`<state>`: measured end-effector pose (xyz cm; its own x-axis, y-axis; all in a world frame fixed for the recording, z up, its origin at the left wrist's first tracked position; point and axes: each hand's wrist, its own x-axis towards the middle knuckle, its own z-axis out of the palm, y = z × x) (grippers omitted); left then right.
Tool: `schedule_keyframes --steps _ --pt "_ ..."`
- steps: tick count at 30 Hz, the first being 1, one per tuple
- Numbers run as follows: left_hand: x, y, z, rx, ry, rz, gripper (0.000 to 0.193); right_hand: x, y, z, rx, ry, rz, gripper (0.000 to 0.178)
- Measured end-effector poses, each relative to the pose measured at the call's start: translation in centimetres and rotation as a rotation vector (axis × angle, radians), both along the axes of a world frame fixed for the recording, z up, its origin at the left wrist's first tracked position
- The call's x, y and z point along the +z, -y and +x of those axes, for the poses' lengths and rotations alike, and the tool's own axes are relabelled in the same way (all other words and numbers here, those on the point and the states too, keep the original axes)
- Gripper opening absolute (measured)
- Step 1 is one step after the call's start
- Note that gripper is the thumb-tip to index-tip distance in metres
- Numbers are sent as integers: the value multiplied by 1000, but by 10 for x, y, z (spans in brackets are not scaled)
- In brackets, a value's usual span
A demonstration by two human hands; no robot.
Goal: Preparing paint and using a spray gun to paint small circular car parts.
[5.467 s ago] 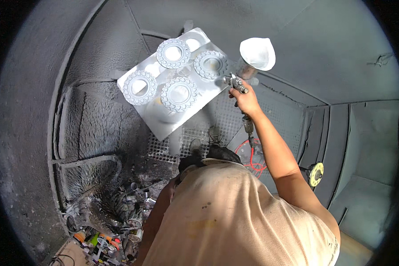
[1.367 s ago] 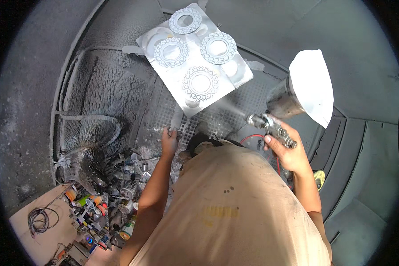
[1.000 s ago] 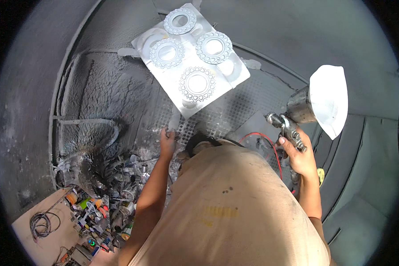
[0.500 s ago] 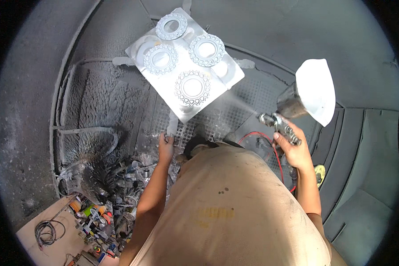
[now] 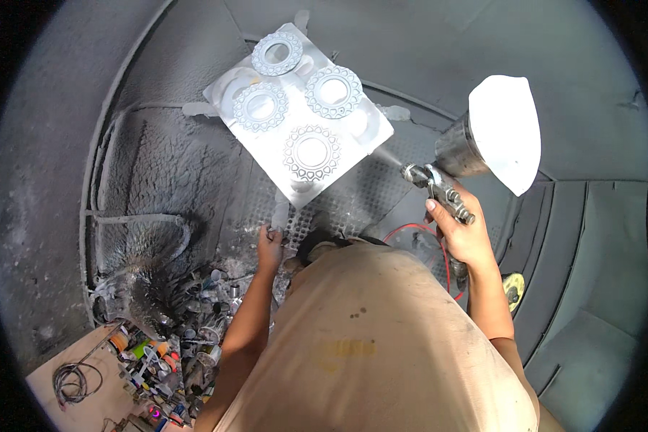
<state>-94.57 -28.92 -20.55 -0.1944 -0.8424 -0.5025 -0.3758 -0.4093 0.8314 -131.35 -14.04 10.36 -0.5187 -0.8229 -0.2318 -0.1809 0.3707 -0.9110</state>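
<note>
My right hand [image 5: 462, 232] is wrapped round a metal spray gun [image 5: 443, 191], its nozzle pointing up and left. A fine mist leaves the nozzle toward the right edge of a square white board [image 5: 266, 162]. Above the gun sits a metal cup [image 5: 459, 147] with a large white cover [image 5: 510, 129]. Several round, grey-white rings with patterned rims lie on the board; the nearest ring [image 5: 312, 171] shows dark gaps in its pattern. My left hand [image 5: 269, 248] is closed at the lower end of a coated grey arm [image 5: 280, 209] sticking out beneath the board. What its fingers hold is unclear.
A red hose [image 5: 410, 226] curves on the floor near my right forearm. Grey-coated walls surround the board, over a perforated floor [image 5: 360, 187]. Piled cans and clutter [image 5: 209, 309] lie at lower left, beside a tan panel [image 5: 57, 403] with a coiled black cable [image 5: 75, 381].
The spray gun has moved left and slightly up, closer to the board's right edge, and its visible mist is shorter. My left hand stays by the grey arm; the whole view has shifted slightly.
</note>
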Motion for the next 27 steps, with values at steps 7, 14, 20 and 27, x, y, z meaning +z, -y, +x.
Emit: schedule_keyframes --steps 7,14,20,27 --pt "-8 8 17 -86 21 -66 36 11 0 -13 -191 -69 36 22" --pt "-13 36 44 -69 96 -125 29 18 -8 -9 -113 32 107 48" --pt "-19 83 86 111 116 -218 31 18 -19 -6 -52 135 -18 49" --pt "9 96 67 551 32 18 25 35 -17 -18 -93 -30 86 28"
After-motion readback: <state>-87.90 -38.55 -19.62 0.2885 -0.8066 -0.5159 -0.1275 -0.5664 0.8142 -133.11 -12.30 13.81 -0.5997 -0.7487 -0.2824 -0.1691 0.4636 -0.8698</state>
